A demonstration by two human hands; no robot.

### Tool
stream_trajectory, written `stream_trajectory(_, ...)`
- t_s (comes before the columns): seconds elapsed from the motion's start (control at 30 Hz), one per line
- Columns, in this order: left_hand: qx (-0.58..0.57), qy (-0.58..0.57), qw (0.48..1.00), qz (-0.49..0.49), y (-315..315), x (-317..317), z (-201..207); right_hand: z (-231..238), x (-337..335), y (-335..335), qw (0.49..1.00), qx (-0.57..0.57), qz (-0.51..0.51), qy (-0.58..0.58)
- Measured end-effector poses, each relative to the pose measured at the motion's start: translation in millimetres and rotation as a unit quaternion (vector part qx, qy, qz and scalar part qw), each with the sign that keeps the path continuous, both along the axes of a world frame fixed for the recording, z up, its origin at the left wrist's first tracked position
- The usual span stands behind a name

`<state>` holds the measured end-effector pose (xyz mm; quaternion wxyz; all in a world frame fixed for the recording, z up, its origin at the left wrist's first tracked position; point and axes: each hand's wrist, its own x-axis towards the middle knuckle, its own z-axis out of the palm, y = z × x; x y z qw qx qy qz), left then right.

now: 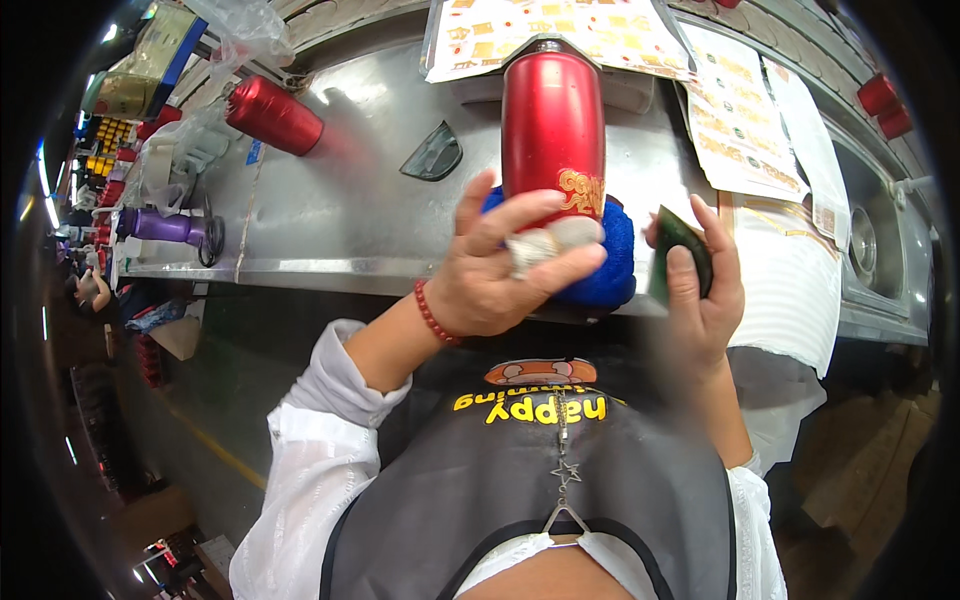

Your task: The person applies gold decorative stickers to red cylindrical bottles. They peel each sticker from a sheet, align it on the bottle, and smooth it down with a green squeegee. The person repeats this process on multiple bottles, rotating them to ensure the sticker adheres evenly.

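Two hands are engaged: our left hand (490,275) grips the red bottle (553,125) over a blue cloth (610,270) at the steel counter's (340,215) near edge, while our right hand (705,290) clasps a dark green part (683,245).

red bottle (552,120) w/ gold motif, blue cloth (612,262), dark green piece (680,250)

Illumination is bright and even from overhead across the centre of the frame. The steel counter (340,210) returns broad, soft glare, and the red bottle (553,120) carries a pale highlight along its side. The right hand (700,285) and forearm show motion blur; the left hand (490,275) is sharp. Fisheye distortion bends the counter edge into a curve. The rim falls to black vignette, and the lower left floor is dim, with small light streaks at the far left.
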<state>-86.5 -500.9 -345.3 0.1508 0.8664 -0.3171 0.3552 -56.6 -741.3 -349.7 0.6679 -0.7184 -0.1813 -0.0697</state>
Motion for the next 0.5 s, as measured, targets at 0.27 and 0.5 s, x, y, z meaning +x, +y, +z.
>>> stream_trajectory(0.27, -0.050, 0.148, 0.970, 0.184, -11, -6, 12, 24, 4, 57, 0.997, -0.046, 0.054, 0.025)
stream_trajectory(0.5, -0.135, 0.154, 0.965, 0.162, 9, -9, -17, 24, 0, 49, 0.995, -0.034, 0.061, 0.071)
